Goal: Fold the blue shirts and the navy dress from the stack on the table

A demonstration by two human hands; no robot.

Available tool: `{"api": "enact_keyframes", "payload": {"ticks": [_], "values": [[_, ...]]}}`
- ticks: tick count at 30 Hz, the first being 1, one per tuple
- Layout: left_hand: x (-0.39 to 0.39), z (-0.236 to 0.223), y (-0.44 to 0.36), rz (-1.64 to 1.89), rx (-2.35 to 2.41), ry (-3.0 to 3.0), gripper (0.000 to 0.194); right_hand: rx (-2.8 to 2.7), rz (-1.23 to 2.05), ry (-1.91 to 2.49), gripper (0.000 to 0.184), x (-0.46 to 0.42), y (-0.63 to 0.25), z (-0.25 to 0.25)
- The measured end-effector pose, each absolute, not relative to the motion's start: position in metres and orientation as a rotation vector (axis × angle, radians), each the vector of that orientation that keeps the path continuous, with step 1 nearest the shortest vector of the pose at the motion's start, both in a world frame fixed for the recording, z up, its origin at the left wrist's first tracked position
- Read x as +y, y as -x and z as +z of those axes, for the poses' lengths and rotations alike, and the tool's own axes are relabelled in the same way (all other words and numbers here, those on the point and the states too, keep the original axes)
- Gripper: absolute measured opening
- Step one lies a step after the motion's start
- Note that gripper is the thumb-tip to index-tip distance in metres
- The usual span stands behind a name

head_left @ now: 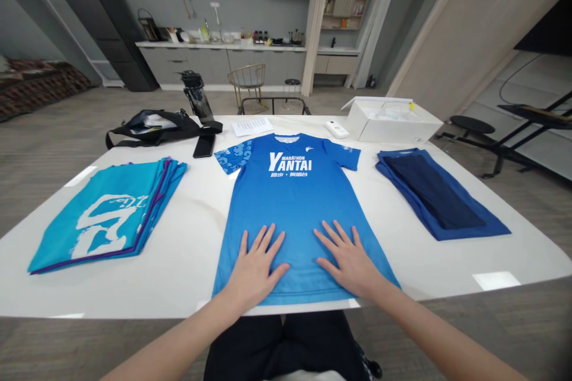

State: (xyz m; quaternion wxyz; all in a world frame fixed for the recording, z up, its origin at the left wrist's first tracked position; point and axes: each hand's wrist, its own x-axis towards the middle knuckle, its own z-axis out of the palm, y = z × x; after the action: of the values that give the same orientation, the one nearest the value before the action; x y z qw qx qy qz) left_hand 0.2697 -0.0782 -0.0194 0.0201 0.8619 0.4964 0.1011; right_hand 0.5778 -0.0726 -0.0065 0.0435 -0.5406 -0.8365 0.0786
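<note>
A blue T-shirt [297,208] with white "Marathon Yantai" lettering lies spread flat, front up, its collar away from me and its hem near the table's front edge. My left hand [255,268] rests on the lower left of the shirt, fingers spread. On the lower right of it lies my right hand [349,261], also with fingers apart. Neither hand grips the cloth. To the left sits a stack of folded turquoise and blue garments [105,214] with a purple edge. Folded dark blue clothing [435,193] lies to the right.
The white table [192,250] also bears a black bag [156,128], a dark bottle [196,97], a phone [204,146], a paper sheet [252,127], a small white device [336,129] and an open white box [393,122] along its far side. A chair [273,101] stands behind.
</note>
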Motion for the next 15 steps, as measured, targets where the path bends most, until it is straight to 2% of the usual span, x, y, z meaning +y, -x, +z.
{"api": "enact_keyframes", "payload": {"ticks": [6,10,15], "values": [[-0.02,-0.001,-0.253,0.37,1.603,-2.662,0.057,-2.382,0.203,1.731,0.063,-0.023,-0.608,-0.01],[0.018,-0.01,-0.252,0.332,1.687,-2.596,0.058,-2.386,0.23,1.754,0.064,-0.003,-0.612,-0.026],[0.028,-0.023,-0.255,0.237,1.706,-2.568,0.06,-2.39,0.235,1.783,0.066,0.006,-0.61,-0.03]]}}
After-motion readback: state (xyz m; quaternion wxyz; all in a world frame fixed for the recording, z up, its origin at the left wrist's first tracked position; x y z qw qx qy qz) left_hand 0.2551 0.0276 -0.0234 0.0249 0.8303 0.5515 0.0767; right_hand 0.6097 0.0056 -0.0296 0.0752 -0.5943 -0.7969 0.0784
